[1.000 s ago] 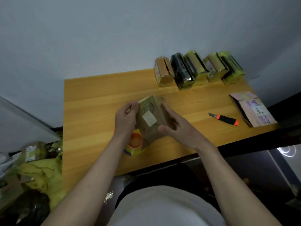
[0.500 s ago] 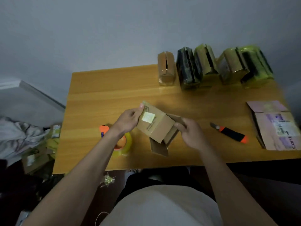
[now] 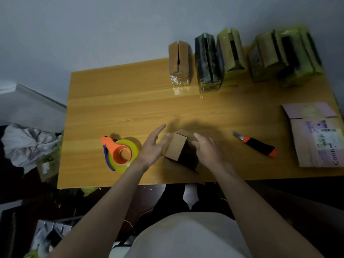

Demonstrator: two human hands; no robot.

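Observation:
A small brown cardboard box stands on the wooden table near its front edge, its flaps open toward me. My left hand lies against the box's left side with straight, spread fingers. My right hand rests on the box's right side, fingers bent over its top edge; the fingertips are blurred.
An orange tape dispenser with a yellow roll lies left of my left hand. An orange and black utility knife lies to the right. A flat labelled carton sits at the right edge. Several wrapped boxes line the back edge.
The box has come down from tilted in the air to standing on the table. My left hand has let go of its corner and opened flat beside it.

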